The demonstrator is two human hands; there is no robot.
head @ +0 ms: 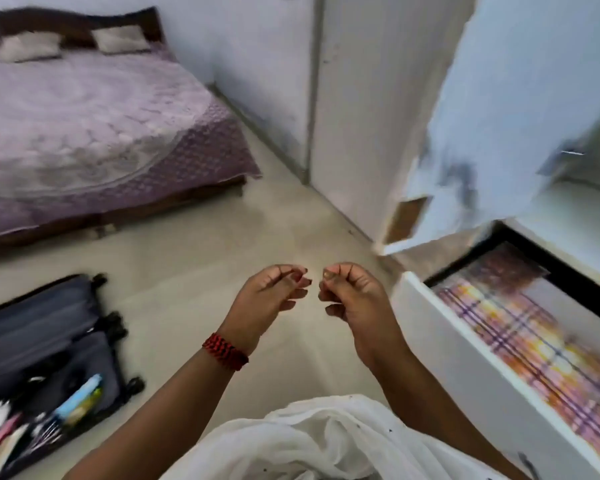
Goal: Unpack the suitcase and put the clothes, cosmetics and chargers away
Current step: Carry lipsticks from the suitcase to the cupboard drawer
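Grey soft-shell suitcase lies open on the floor at lower left, with small tubes and packets in its near half. Left hand and right hand are raised side by side over the floor, close but apart, fingers curled inward with nothing visible in either grip. At right, an open white drawer contains orange-checked cloth.

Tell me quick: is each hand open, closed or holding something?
Left hand: closed, fingers curled, nothing seen in its grip.
Right hand: closed, fingers curled, nothing seen in its grip.
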